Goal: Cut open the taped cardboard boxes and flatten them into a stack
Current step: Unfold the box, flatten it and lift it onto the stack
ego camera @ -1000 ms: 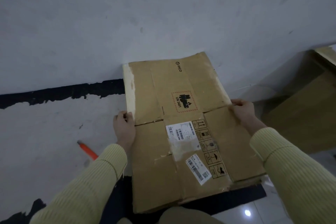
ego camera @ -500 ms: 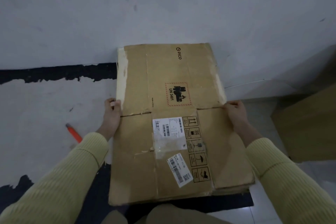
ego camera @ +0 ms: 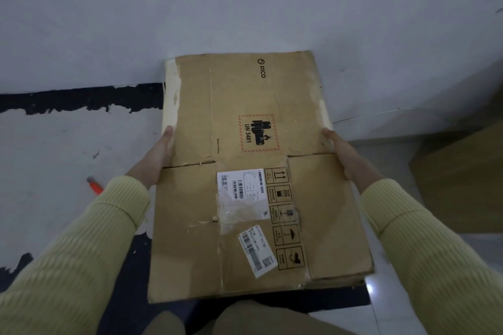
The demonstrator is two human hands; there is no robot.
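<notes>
— Pale, scuffed floor (ego camera: 68, 144) meeting a grey wall (ego camera: 245, 3). Where's the carton?
— Dead centre. The flattened box (ego camera: 245, 95) lies label-up, its far end at the wall's foot and its near end close to the person. Extra cardboard layers show under its near right corner.
— Which step is this?
— Cutting looks finished on this one. I'd judge it's being squared onto the stack. Next it needs settling flat with the edges lined up, then letting go.
— And the hands?
— The left hand (ego camera: 156, 156) lies along the left edge and the right hand (ego camera: 344, 153) along the right, both beside the middle crease. The fingers look straight and close together, pressing the board between them. Whether the thumbs hook underneath, I can't tell. Both arms reach forward in yellow sleeves (ego camera: 81, 253).
— Anything else?
— An orange-handled tool (ego camera: 94, 185) on the floor at left, and another cardboard box (ego camera: 462, 177) at right.
</notes>
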